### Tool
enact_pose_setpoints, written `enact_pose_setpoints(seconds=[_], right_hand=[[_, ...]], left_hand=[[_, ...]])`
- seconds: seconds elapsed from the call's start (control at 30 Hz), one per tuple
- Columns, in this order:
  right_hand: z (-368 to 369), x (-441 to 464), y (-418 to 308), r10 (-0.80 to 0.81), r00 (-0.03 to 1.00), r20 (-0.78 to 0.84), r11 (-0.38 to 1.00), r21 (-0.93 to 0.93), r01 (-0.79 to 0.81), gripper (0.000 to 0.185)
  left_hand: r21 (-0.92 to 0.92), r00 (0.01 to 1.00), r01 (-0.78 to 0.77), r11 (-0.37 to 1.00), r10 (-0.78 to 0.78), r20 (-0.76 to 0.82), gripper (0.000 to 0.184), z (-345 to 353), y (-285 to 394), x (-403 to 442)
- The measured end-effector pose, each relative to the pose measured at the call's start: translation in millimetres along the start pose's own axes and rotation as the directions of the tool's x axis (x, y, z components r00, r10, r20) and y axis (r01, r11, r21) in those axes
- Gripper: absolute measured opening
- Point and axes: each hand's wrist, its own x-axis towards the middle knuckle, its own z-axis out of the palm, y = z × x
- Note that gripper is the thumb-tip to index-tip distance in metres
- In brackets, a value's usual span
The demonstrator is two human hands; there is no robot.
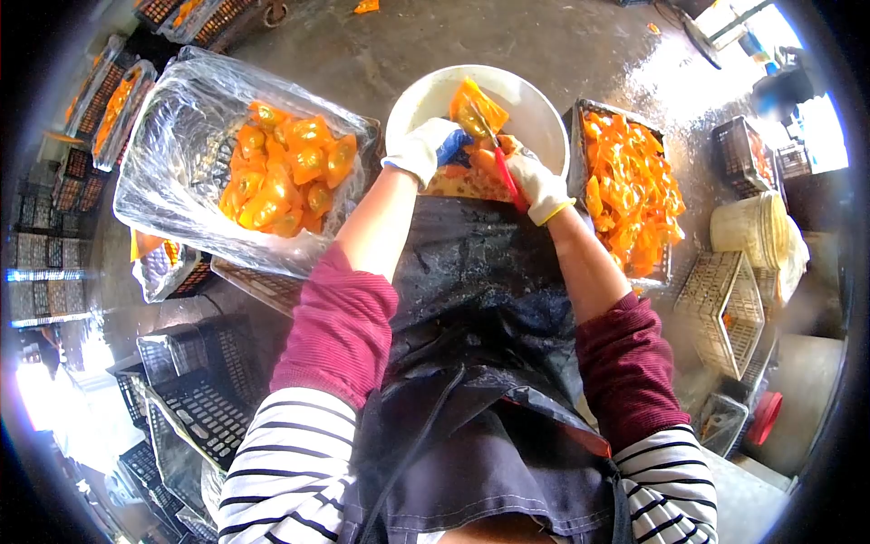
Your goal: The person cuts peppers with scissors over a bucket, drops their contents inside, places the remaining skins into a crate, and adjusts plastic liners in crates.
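A large glossy orange pepper piece [477, 109] is held above a white bucket [399, 109]. My left hand [430, 150], in a white and blue glove, is closed around its lower left side. In my gloved right hand [535, 177] is a red-handled cutting tool [513, 181], its thin metal blade against the pepper. Whether it is a knife or scissors I cannot tell. Orange bits and pale seeds lie in the bottom of the bucket. My fingertips are partly hidden by the pepper and the gloves.
To the left, a plastic-lined crate [149, 172] holds whole-looking orange peppers [281, 172]. A dark crate [580, 122] heaped with orange pieces [630, 195] stands on the right. Stacked black crates [199, 417] are at lower left, a beige crate [722, 313] and tub [748, 227] at far right.
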Motion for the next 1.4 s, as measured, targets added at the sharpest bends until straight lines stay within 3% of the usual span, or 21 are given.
enact_pose_setpoints(seconds=[0.03,0.1,0.17,0.27,0.33,0.4,0.5,0.57,0.6,0.67,0.73,0.77,0.83,0.93,0.97,1.03,1.13,1.17,1.27,1.33,1.4], right_hand=[[1,-6,-16,0.058,0.998,0.010,0.998,0.015,-0.058,0.032],[2,-12,-30,0.109,0.994,0.009,0.994,0.023,-0.109,0.030],[4,-14,-34,0.097,0.995,-0.012,0.995,0.008,-0.097,0.030],[6,-22,-54,0.277,0.960,0.044,0.955,0.095,-0.280,0.029],[1,-17,-45,0.228,0.968,0.103,0.971,0.044,-0.233,0.031],[-3,-18,-46,0.220,0.959,0.180,0.969,0.068,-0.236,0.033],[-7,-22,-51,0.189,0.940,0.284,0.945,0.206,-0.253,0.036],[-7,-20,-38,0.073,0.954,0.292,0.939,0.302,-0.164,0.037],[-5,-23,-43,0.032,0.969,0.243,0.978,0.194,-0.081,0.035],[3,-31,-54,-0.069,0.984,0.165,0.996,-0.040,0.077,0.033],[7,-35,-63,0.100,0.992,0.077,0.994,0.046,-0.104,0.032],[8,-35,-65,0.186,0.982,0.038,0.977,0.094,-0.189,0.031],[7,-33,-61,0.187,0.982,0.020,0.982,0.020,-0.187,0.031],[3,-24,-48,0.033,0.999,-0.009,0.970,-0.242,-0.034,0.031],[1,-22,-44,-0.044,0.999,-0.006,0.935,-0.352,0.039,0.031],[7,-30,-59,-0.051,0.999,-0.012,0.921,-0.387,0.043,0.030],[3,-19,-38,-0.029,0.999,-0.021,0.896,-0.444,0.017,0.031],[-3,-13,-24,-0.019,0.999,-0.027,0.885,-0.465,0.004,0.032],[8,-28,-56,0.224,0.974,0.031,0.971,-0.097,-0.220,0.035],[7,-27,-57,0.238,0.970,0.045,0.971,0.011,-0.238,0.035],[5,-28,-58,0.217,0.973,0.075,0.963,0.145,-0.226,0.034]], left_hand=[[-0.112,0.998,0.057,0.992,-0.058,-0.003,0.030,1,1,1],[0.341,0.994,-0.064,0.938,0.090,-0.062,0.032,-2,8,0],[0.548,0.979,-0.148,0.823,0.199,-0.035,0.033,-6,5,6],[0.614,0.967,-0.225,0.757,0.251,0.044,0.034,-11,-8,16],[0.739,0.968,-0.214,0.638,0.238,0.075,0.034,-12,9,-4],[0.477,0.965,-0.212,0.853,0.259,-0.033,0.034,-16,-41,47],[0.187,0.976,-0.175,0.967,0.195,-0.099,0.039,-13,-42,51],[0.397,0.970,-0.188,0.899,0.233,-0.069,0.038,-10,-19,28],[0.641,0.957,-0.211,0.738,0.289,-0.018,0.033,-9,-7,14],[0.753,0.947,-0.204,0.626,0.321,-0.010,0.031,-9,-9,13],[0.556,0.951,-0.177,0.812,0.286,-0.115,0.031,-10,-26,28],[0.601,0.962,-0.142,0.786,0.253,-0.104,0.035,-13,-28,35],[0.686,0.979,-0.071,0.724,0.182,-0.091,0.050,-21,-26,42],[0.918,0.940,-0.103,0.383,0.339,-0.036,0.048,-21,-31,41],[0.888,0.911,-0.132,0.442,0.406,-0.067,0.038,-21,-33,40],[0.814,0.840,-0.202,0.545,0.524,-0.143,0.023,-19,-35,31],[0.847,0.779,-0.187,0.498,0.600,-0.181,0.023,-16,-23,10],[0.799,0.771,-0.197,0.569,0.593,-0.232,0.024,-15,-16,3],[0.567,0.763,-0.268,0.779,0.530,-0.369,0.024,-15,-11,0],[0.292,0.786,-0.354,0.888,0.452,-0.422,0.025,-21,-24,26],[0.048,0.772,-0.592,0.805,0.583,-0.252,0.032,-23,-35,39]])
